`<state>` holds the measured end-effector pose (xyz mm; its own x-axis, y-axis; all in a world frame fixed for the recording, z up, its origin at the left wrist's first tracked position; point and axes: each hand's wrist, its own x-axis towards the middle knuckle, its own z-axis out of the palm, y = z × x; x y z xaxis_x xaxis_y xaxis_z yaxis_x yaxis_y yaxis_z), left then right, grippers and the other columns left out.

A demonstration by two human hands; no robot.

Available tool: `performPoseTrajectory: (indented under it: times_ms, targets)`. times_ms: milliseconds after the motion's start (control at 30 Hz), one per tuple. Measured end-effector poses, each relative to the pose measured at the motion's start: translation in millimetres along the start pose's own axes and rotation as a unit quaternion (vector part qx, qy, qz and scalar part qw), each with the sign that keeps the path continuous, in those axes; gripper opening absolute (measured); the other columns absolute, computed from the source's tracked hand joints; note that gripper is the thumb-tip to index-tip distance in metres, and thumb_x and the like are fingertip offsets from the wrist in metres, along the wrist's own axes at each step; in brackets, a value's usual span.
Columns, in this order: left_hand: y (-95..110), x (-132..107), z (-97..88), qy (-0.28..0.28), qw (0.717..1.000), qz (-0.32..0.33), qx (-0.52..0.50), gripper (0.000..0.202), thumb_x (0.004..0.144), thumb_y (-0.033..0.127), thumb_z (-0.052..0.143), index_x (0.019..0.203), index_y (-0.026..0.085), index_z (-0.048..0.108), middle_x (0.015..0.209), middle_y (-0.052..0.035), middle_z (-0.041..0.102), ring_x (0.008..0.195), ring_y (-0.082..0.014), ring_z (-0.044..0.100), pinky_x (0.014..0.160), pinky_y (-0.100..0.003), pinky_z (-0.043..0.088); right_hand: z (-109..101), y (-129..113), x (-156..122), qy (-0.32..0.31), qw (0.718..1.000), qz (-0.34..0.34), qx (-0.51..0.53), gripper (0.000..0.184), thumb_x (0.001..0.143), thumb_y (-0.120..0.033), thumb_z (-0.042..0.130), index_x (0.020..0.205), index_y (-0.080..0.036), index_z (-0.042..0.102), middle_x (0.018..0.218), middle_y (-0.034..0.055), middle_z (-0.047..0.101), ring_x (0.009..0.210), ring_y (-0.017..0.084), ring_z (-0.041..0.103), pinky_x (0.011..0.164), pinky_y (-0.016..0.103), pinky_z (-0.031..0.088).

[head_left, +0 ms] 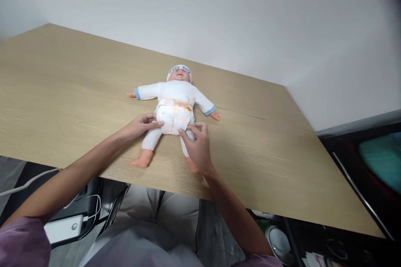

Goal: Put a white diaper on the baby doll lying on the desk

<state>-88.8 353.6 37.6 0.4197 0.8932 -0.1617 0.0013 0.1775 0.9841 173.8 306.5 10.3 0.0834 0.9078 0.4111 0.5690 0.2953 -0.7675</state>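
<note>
A baby doll [175, 91] in a white suit and a white cap lies on its back on the wooden table [78, 83], arms spread. It wears a white diaper [171, 117] with a coloured waistband. My left hand [140, 126] rests against the diaper's left side by the doll's hip, fingers curled and touching it. My right hand [197, 145] covers the doll's other leg, its fingertips pinching the diaper's lower right edge.
The table runs back to a white wall [238, 8]. Under its front edge I see my grey trousers [156, 212], a white power strip with cables [64, 227] at the left, and dark clutter on the floor at the right [282, 242].
</note>
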Motion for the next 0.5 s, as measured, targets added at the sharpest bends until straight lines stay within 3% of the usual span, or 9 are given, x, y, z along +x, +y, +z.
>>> performPoseTrajectory:
  times_ms: [100,200,267,400,500]
  targets:
    - [5,-14,-4.2,0.022,0.994,0.028,0.103,0.049,0.096,0.062,0.084,0.119,0.019,0.080,0.118,-0.0105,0.082,0.100,-0.0251,0.074,0.086,-0.037,0.058,-12,0,-5,-0.036,0.999,-0.014,-0.026,0.030,0.107,-0.051,0.075,0.112,-0.024,0.086,0.120,0.0112,0.068,0.111,0.029,0.069,0.105,0.049,0.058]
    - [10,-23,-17.4,0.040,0.976,0.062,0.203,0.049,0.104,0.064,0.074,0.130,0.022,0.078,0.133,-0.0110,0.081,0.111,-0.0269,0.074,0.095,-0.041,0.059,-35,2,-4,-0.076,0.996,-0.027,-0.044,0.031,0.110,-0.049,0.071,0.127,-0.027,0.086,0.117,0.0093,0.072,0.093,0.024,0.067,0.090,0.042,0.060]
    - [12,-20,-31.0,0.077,0.954,0.096,0.273,0.049,0.107,0.062,0.069,0.135,0.022,0.075,0.144,-0.0125,0.077,0.118,-0.0286,0.073,0.103,-0.046,0.058,-50,9,7,-0.068,0.994,-0.047,-0.068,0.033,0.111,-0.050,0.069,0.131,-0.028,0.084,0.115,0.0089,0.074,0.091,0.024,0.066,0.087,0.042,0.060]
    - [14,21,-59.4,0.160,0.859,0.144,0.464,0.059,0.105,0.053,0.071,0.151,0.016,0.061,0.159,-0.0207,0.065,0.143,-0.0386,0.059,0.125,-0.059,0.046,-56,44,59,0.009,0.982,-0.092,-0.166,0.045,0.108,-0.055,0.068,0.140,-0.024,0.075,0.129,0.0152,0.076,0.115,0.034,0.068,0.112,0.057,0.055]
    - [20,71,-71.8,0.190,0.797,0.102,0.564,0.078,0.098,0.050,0.079,0.159,0.008,0.053,0.168,-0.0292,0.052,0.157,-0.0493,0.043,0.131,-0.065,0.035,-38,75,106,0.014,0.964,-0.083,-0.252,0.063,0.104,-0.056,0.067,0.155,-0.020,0.063,0.152,0.0236,0.067,0.138,0.043,0.060,0.119,0.064,0.049]
